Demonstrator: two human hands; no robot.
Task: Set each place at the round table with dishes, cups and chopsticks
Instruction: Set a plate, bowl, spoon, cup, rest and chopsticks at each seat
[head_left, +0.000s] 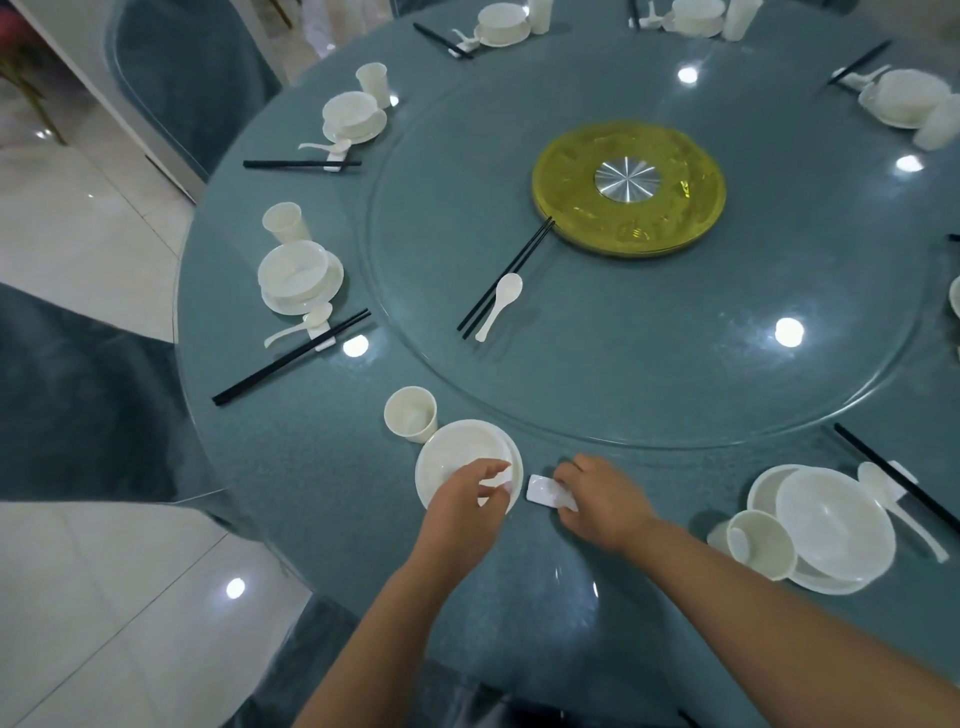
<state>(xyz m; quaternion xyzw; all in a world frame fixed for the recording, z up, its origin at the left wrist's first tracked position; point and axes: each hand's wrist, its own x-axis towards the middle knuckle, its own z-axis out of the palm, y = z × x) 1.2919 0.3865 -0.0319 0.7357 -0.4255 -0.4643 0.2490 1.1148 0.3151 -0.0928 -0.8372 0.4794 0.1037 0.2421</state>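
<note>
Round the teal table (675, 519) most places look set; the nearest lacks chopsticks and spoon. Left hand (462, 499) pinches the plate (452, 457) rim, right hand (602, 499) grips the chopstick rest (543, 491) beside it; spare chopsticks (506, 280) and spoon (500, 304) wait beyond on the turntable (675, 389).

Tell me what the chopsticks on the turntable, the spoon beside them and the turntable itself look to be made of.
Chopsticks: matte black, likely plastic or lacquered wood; no shine. Spoon: glossy white, ceramic or melamine. Turntable: clear glass; tablecloth shows through, lamps reflect.
</note>
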